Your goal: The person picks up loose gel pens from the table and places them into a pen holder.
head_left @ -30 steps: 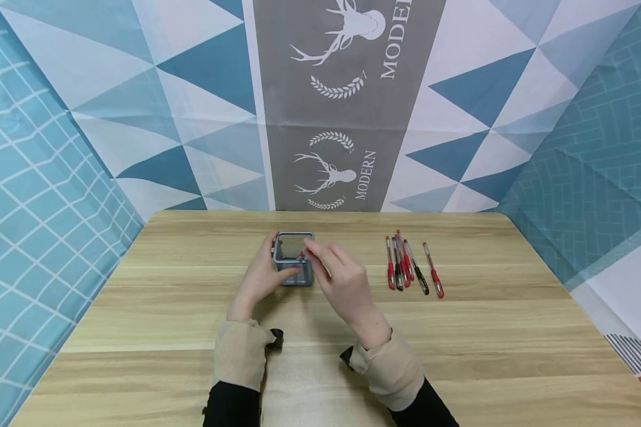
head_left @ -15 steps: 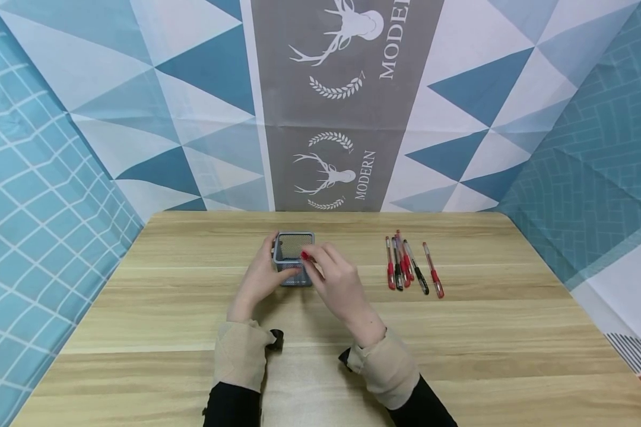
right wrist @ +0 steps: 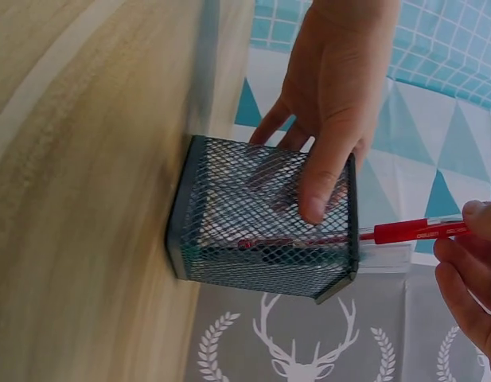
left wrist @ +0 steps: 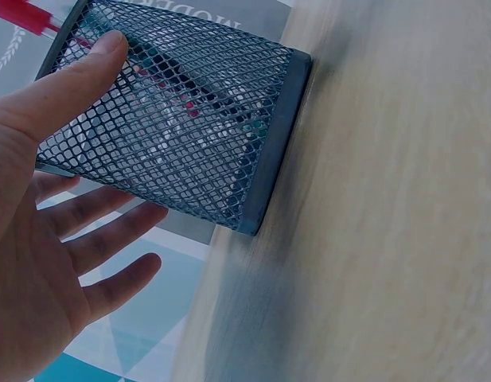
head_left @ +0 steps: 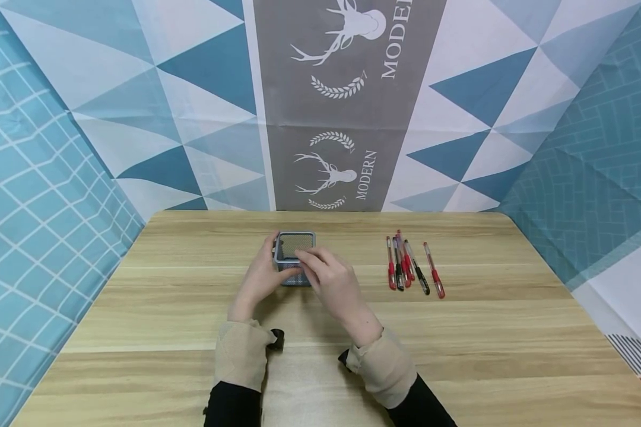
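A dark metal mesh pen holder (head_left: pixel 295 244) stands on the table. My left hand (head_left: pixel 259 279) grips it from the left side, thumb across the near wall and fingers spread round the other side. Between thumb and fingertips, my right hand (head_left: pixel 333 284) pinches a red gel pen (right wrist: pixel 408 231) near its upper end. The pen's lower part is inside the holder, seen through the mesh (right wrist: pixel 269 199) in the right wrist view. Red and dark slender shapes show through the wall there. In the head view the right fingers hide the pen.
Several red and black gel pens (head_left: pixel 406 267) lie in a loose group on the wooden table (head_left: pixel 486 356), right of the hands. One red pen (head_left: pixel 434 271) lies slightly apart. A patterned cloth backdrop (head_left: pixel 208 118) rises behind the table's far edge.
The right hand has shifted slightly left and down to the holder's rim, and the pen's red end has dropped out of sight behind its fingers. The left hand and the holder stay put.
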`<state>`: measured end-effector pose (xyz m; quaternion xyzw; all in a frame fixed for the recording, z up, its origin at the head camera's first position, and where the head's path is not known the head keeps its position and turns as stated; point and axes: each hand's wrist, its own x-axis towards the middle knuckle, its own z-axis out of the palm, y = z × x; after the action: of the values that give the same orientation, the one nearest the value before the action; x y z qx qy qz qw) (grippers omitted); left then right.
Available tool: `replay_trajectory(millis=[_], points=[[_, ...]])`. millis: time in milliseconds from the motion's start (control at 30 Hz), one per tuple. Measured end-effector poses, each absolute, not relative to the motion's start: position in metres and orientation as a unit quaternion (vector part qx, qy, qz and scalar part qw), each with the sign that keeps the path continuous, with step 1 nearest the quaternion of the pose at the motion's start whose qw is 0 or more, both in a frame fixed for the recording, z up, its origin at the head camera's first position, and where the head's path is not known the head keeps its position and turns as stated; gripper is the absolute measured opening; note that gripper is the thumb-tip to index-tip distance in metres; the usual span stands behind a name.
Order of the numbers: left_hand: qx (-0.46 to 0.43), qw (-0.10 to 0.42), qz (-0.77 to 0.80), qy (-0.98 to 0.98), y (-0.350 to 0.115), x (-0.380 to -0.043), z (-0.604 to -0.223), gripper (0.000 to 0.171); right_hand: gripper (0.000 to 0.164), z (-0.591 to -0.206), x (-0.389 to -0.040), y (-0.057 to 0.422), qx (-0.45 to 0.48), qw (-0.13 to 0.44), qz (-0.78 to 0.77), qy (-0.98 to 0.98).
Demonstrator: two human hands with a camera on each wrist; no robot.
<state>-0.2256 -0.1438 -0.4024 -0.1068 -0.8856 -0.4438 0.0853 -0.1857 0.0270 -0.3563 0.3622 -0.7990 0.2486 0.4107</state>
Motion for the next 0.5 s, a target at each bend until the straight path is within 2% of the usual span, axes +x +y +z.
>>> replay_trajectory(millis=[500], points=[[-0.105, 0.088, -0.444, -0.886, -0.143, -0.225, -0.401, 0.098, 0.022, -0.369, -0.192, 0.027, 0.347, 0.375, 0.244, -0.824]])
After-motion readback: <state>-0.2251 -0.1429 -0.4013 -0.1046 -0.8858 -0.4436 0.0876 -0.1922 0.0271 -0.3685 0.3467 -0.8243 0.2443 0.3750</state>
